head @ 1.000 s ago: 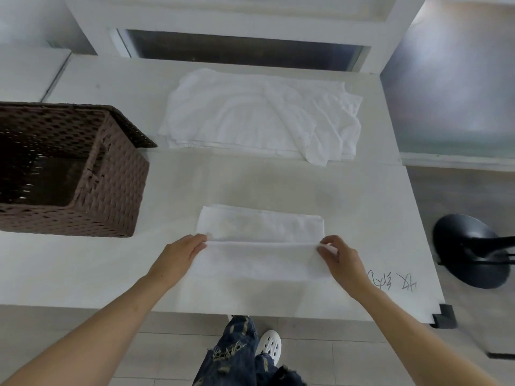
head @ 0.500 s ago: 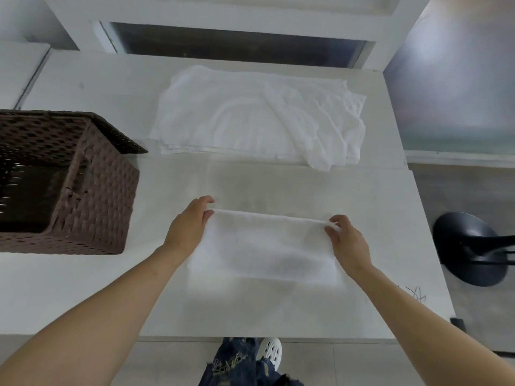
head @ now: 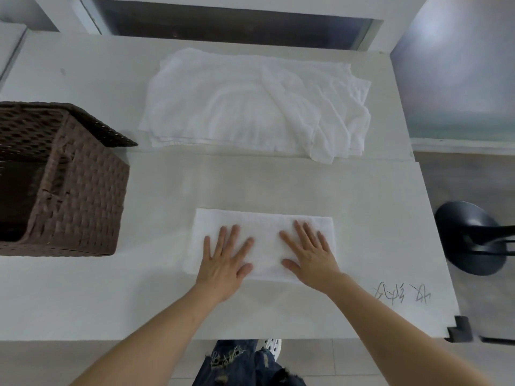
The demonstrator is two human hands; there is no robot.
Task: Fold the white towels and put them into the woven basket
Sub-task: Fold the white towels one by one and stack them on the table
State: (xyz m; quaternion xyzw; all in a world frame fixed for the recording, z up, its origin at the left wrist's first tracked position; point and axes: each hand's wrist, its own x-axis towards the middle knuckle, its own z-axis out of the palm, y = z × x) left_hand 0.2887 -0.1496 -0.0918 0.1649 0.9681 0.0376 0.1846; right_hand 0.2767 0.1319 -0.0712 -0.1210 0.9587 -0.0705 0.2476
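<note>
1. White terry cloth lies under both our palms: the folded towel sits as a long narrow rectangle on the near part of the bench, right of the woven basket and apart from it.
2. Our left hand rests flat on the towel's left half and our right hand on its right half. The fingers of both are straight and spread apart, pressing down and gripping nothing.
3. We judge this to be the smoothing step, flattening the fold so the layers lie true.
4. Next, we think, comes either one more fold, end over end, or the lift. Either way we would need to pinch the short edges or slide our fingers under the cloth, keeping the layers together so the shape holds on its way left.
5. The woven basket stands at the left edge of the bench, its opening facing up. What we can see of its inside is dark, and we make out no towel there; part of it runs out of view.
6. The pile of unfolded towels lies spread and rumpled at the far side of the bench, so most of the work is still ahead.
</note>
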